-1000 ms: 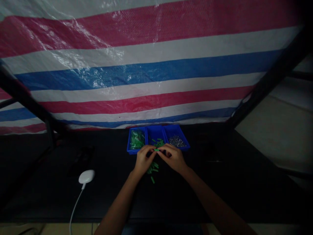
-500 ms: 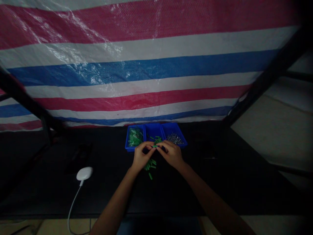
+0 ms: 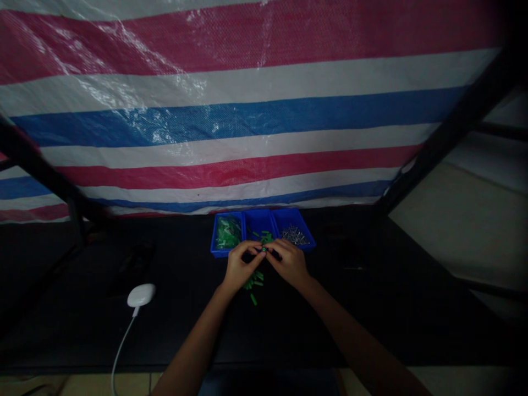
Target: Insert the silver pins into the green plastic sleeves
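Note:
Between the fingertips of both hands, just in front of the blue bins, is a small green wall plug (image 3: 264, 249) with its round end facing me. My left hand (image 3: 240, 266) pinches it from the left, thumb and forefinger together. From the other side my right hand (image 3: 291, 260) grips it the same way. Behind the fingers, more green plugs (image 3: 267, 237) lie in the middle bin (image 3: 258, 217), partly hidden. Below my left hand, several loose green plugs (image 3: 253, 299) rest on the black table (image 3: 289, 335).
The left bin (image 3: 213, 240) contains a clear bag of green plugs (image 3: 228, 232). Metal screws (image 3: 294, 235) fill part of the right bin (image 3: 310, 234). A white rounded device (image 3: 141, 295) with a cable lies at left. Behind the table hangs a striped sheet (image 3: 247, 118).
The green plug has turned from lying sideways to pointing its round end at me. Both hands stay in nearly the same place.

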`<state>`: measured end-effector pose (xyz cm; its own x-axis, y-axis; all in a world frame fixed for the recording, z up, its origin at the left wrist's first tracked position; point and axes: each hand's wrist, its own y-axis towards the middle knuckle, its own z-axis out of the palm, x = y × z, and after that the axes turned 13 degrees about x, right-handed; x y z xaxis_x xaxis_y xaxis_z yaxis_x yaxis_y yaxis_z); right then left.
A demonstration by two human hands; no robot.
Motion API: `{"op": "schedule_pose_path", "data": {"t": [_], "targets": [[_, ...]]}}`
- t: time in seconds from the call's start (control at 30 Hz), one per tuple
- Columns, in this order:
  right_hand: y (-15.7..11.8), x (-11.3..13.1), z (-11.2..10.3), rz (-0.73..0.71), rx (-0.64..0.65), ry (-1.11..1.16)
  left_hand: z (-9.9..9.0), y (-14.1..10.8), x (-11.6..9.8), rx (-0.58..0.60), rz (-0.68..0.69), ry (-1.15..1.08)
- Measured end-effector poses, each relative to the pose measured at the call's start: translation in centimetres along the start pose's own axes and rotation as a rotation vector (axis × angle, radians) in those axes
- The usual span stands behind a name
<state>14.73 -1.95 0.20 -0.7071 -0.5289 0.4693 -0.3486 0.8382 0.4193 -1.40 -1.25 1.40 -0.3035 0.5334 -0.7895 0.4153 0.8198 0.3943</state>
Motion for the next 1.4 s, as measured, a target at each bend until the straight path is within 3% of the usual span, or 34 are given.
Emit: {"op": "schedule_pose_path", "data": {"t": [0.33, 0.6, 0.77, 0.97, 1.4], "targets": [[0.0, 0.1, 0.1, -0.005, 0.013, -0.056, -0.2, -0.3, 0.2, 0.075, 0.081, 0.247], [0.2, 0.2, -0.7, -0.003, -0.028, 0.083, -1.1, -0.1, 0.1, 0.036, 0.059, 0.445], [0.2, 0.3, -0.7, 0.011, -0.021, 0.165, -1.1, -0.2, 0.0, 0.088, 0.05, 0.523], [0.1, 0.4, -0.2, -0.002, -0.013, 0.191, -0.6, -0.4, 0.0, 0.152, 0.098, 0.572], [0.2, 0.4, -1.0, 0.032, -0.047, 0.141, -0.8, -0.3, 0.2, 0.057, 0.059, 0.539]]}}
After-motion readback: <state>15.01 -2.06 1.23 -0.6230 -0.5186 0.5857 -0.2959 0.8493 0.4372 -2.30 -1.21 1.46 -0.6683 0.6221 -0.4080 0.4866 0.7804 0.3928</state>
